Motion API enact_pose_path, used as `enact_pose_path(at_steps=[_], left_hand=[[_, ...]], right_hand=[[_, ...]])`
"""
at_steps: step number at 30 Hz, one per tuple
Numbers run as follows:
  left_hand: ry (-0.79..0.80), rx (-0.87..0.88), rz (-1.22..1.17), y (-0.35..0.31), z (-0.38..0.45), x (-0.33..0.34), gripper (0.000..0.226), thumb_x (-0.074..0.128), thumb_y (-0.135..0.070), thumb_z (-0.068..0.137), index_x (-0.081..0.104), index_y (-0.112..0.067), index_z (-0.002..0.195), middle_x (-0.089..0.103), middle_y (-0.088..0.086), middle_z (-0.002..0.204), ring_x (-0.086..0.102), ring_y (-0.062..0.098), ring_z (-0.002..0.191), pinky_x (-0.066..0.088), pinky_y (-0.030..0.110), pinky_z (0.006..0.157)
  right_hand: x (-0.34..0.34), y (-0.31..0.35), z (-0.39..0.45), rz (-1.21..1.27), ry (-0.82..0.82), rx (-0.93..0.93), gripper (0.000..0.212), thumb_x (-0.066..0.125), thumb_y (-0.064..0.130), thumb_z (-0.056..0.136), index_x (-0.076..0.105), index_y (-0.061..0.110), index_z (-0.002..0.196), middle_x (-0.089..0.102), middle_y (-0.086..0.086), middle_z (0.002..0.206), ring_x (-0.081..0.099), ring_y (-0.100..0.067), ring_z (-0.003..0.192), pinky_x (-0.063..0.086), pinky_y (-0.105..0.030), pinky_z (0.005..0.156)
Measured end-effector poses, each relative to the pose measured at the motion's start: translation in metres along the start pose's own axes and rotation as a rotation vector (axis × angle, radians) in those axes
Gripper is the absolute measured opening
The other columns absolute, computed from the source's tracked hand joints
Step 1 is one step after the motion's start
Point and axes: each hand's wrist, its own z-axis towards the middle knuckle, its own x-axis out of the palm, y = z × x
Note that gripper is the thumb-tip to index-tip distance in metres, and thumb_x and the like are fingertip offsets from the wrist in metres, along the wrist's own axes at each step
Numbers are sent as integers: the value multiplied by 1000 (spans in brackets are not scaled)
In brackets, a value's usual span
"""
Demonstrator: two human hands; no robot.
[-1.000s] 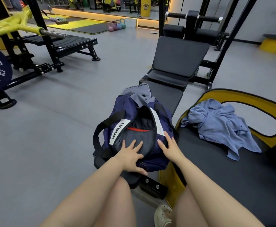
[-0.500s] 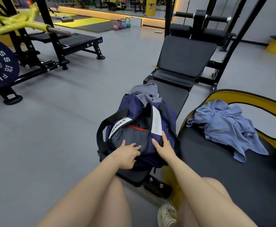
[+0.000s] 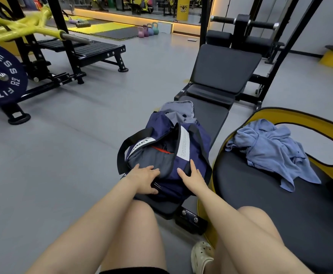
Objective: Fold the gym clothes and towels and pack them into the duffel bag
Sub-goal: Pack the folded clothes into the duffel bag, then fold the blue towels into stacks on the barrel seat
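Observation:
A navy duffel bag (image 3: pixel 197 147) with black straps lies open on the near end of a black bench (image 3: pixel 211 115). Folded grey clothing (image 3: pixel 157 161) with a red trim fills its mouth. My left hand (image 3: pixel 143 177) rests flat on the bag's near left rim, fingers straight on the grey cloth and thumb on the near edge. My right hand (image 3: pixel 192 176) presses flat on the bag's right side, thumb up against the strap. A grey-blue cloth (image 3: pixel 178 109) sticks out at the bag's far end. A crumpled blue garment (image 3: pixel 270 149) lies unfolded on the black-and-yellow pad (image 3: pixel 280 204) to the right.
The bench's raised backrest (image 3: pixel 223 68) stands beyond the bag. A yellow barbell rack with a navy weight plate (image 3: pixel 1 76) stands at the left, a low black platform (image 3: pixel 86 50) behind it. Kettlebells (image 3: pixel 148 30) sit far back. Grey floor (image 3: pixel 72 145) spreads to the left. My bare knees fill the foreground.
The bag's right flap has swung inward, narrowing the opening. Both hands have slid a little toward the bag's near end, the left hand's fingers flattening on the grey cloth.

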Motion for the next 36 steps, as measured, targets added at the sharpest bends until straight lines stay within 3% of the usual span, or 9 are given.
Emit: enact_pose_path(at_steps=[6,11,17,21,31,36], left_hand=[[-184,-52,-35,-11,-3,-10,67,38,-55,95,18,-23,149,11,-3,159,8,18,147,11,47,116],[-325,-88,-24,-26,-8,-24,66,27,-53,98,7,-21,152,6,-1,160,6,20,147,12,45,117],[-433,-31,12,-45,-12,-45,69,27,-56,97,3,-21,153,1,1,160,3,19,147,7,43,118],[-556,12,87,-69,-7,-64,68,26,-55,97,7,-21,152,4,2,160,1,19,147,1,43,118],[-536,149,119,-167,13,-107,66,24,-52,99,-4,-25,152,-1,3,160,-2,20,147,0,42,118],[-571,207,150,-220,28,-127,65,27,-52,99,1,-25,152,3,1,160,3,18,147,2,42,117]], right_hand=[[-16,-2,-20,-134,-4,-3,83,46,63,89,2,33,153,8,-6,161,9,-31,147,17,-44,118],[-39,1,-39,-143,-57,-90,78,49,51,93,10,23,154,17,0,160,16,-20,147,22,-38,117],[-73,7,-62,-240,-180,-199,75,52,49,92,18,22,153,24,-1,158,24,-21,144,29,-41,113],[-110,-2,-72,-302,-259,-194,79,53,56,89,18,24,152,20,0,159,21,-22,145,26,-43,115],[-210,-52,-108,-380,-404,-154,78,53,52,91,18,21,153,18,-3,159,16,-21,146,24,-44,115],[-257,-71,-123,-446,-444,-142,76,52,52,91,17,23,153,17,-2,159,16,-21,146,23,-42,116]])
